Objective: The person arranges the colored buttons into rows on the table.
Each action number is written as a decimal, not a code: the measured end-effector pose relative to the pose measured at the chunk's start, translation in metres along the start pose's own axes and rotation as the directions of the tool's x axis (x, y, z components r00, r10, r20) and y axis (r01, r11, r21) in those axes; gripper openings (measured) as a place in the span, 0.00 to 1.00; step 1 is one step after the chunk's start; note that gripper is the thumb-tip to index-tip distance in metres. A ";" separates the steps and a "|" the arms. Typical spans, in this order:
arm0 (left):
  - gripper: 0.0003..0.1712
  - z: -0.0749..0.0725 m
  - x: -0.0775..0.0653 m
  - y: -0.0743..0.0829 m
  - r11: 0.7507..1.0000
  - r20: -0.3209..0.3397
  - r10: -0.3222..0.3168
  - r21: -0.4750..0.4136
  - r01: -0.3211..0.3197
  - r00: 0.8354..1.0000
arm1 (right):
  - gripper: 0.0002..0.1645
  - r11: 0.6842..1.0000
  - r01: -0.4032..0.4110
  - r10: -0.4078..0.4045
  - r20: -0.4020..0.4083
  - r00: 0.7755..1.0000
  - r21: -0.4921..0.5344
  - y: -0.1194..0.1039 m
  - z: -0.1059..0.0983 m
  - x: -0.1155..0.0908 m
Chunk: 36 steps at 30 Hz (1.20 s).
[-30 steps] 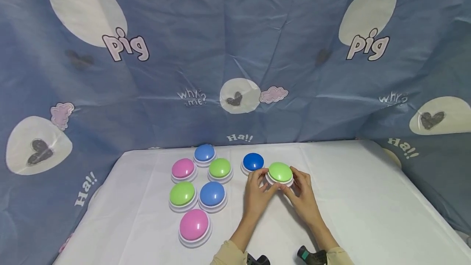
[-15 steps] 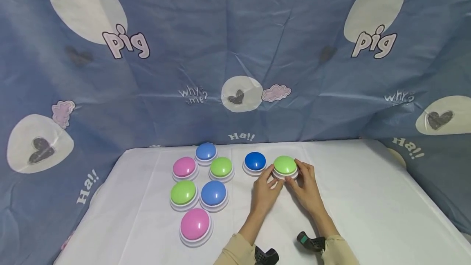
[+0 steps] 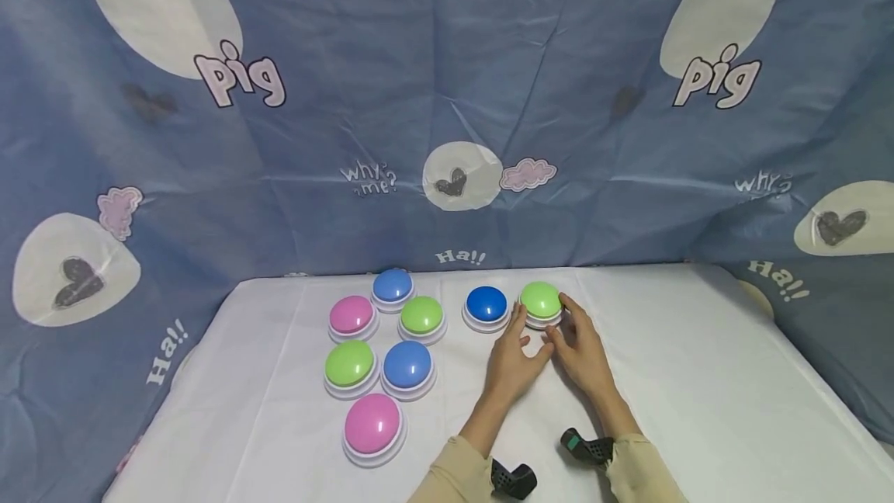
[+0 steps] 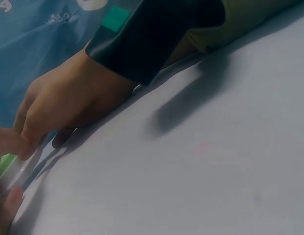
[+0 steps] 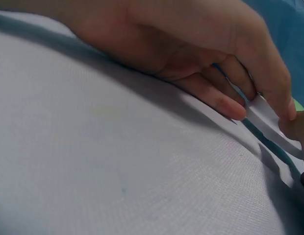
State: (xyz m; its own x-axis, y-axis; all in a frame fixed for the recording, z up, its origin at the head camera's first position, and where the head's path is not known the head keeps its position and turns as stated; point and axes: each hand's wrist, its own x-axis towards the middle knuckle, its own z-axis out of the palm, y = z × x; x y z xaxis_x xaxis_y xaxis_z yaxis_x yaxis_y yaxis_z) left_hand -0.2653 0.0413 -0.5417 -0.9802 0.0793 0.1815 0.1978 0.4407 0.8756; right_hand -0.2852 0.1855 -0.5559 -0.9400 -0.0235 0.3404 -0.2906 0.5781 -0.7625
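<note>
A green dome push button [image 3: 541,299] with a white base sits on the white tablecloth at the back, between my two hands. My right hand [image 3: 585,357] holds its right side and front edge with fingers and thumb. My left hand [image 3: 513,367] has its fingertips at the button's left side, the thumb stretched out in front of the base and apart from it. In the left wrist view, the right hand [image 4: 76,95] reaches over the white base [image 4: 15,172]. Across the right wrist view stretches the left hand [image 5: 196,44], by the base's edge [image 5: 272,125].
Just left of the green button is a dark blue button [image 3: 486,305]. Further left stand several more, including a pink one [image 3: 372,424], a light blue one [image 3: 407,365] and a green one [image 3: 349,363]. A blue printed cloth [image 3: 335,115] hangs behind the table.
Both hands have moved the green button away from me and slightly right, beside the dark blue one. The left thumb has come away from its base. The other buttons keep their places.
</note>
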 end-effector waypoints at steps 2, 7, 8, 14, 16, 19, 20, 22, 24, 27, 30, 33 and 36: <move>0.45 -0.001 0.000 0.001 0.999 0.012 -0.007 0.032 0.006 1.000 | 0.39 0.999 -0.034 0.034 0.019 0.999 -0.013 -0.001 0.000 0.000; 0.45 0.000 -0.002 0.000 0.998 0.047 -0.018 0.060 0.016 0.999 | 0.38 0.991 -0.112 0.116 0.060 0.991 -0.075 -0.001 0.000 -0.002; 0.44 0.001 -0.002 -0.001 0.998 0.052 -0.015 0.064 0.011 0.999 | 0.38 0.989 -0.119 0.125 0.060 0.990 -0.085 -0.001 0.000 -0.002; 0.42 0.001 -0.001 0.000 0.994 0.087 0.021 0.101 -0.029 0.996 | 0.38 0.987 -0.122 0.129 0.065 0.989 -0.105 -0.002 -0.002 -0.002; 0.42 0.000 -0.001 0.001 0.991 0.110 0.034 0.124 -0.047 0.993 | 0.37 0.987 -0.117 0.125 0.066 0.990 -0.109 -0.002 -0.002 -0.002; 0.41 -0.001 -0.002 0.002 0.987 0.134 0.053 0.146 -0.073 0.990 | 0.37 0.987 -0.109 0.118 0.068 0.991 -0.121 -0.002 -0.002 -0.002; 0.41 -0.002 -0.002 0.002 0.985 0.138 0.058 0.152 -0.079 0.989 | 0.37 0.986 -0.105 0.115 0.068 0.991 -0.128 -0.002 -0.001 -0.002; 0.41 -0.003 -0.003 0.002 0.983 0.135 0.067 0.159 -0.089 0.988 | 0.38 0.985 -0.100 0.110 0.067 0.992 -0.141 -0.002 0.000 -0.001; 0.41 -0.004 -0.003 0.002 0.982 0.128 0.076 0.165 -0.097 0.989 | 0.38 0.985 -0.092 0.103 0.066 0.993 -0.148 -0.002 0.001 -0.001; 0.41 -0.005 -0.003 0.001 0.979 0.117 0.088 0.173 -0.107 0.989 | 0.38 0.987 -0.069 0.077 0.054 0.996 -0.142 -0.004 0.003 0.000; 0.41 -0.004 -0.003 -0.001 0.980 0.110 0.089 0.168 -0.107 0.990 | 0.38 0.991 -0.035 0.040 0.036 0.999 -0.130 -0.003 0.003 0.000; 0.40 -0.002 -0.004 -0.002 0.983 0.109 0.082 0.152 -0.098 0.991 | 0.37 0.993 -0.025 0.026 0.004 1.000 -0.116 -0.001 0.003 -0.002; 0.40 -0.001 -0.004 -0.004 0.982 0.098 0.103 0.151 -0.117 0.990 | 0.37 0.993 -0.041 0.039 -0.023 0.999 -0.107 0.000 0.003 -0.003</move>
State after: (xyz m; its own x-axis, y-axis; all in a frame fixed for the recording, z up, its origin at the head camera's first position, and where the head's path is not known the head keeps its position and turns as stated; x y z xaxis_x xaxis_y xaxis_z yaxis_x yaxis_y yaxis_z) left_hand -0.2620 0.0386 -0.5452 -0.9510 0.2115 0.2256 0.3070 0.5583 0.7707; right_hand -0.2828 0.1832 -0.5589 -0.9462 0.0179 0.3230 -0.2307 0.6624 -0.7128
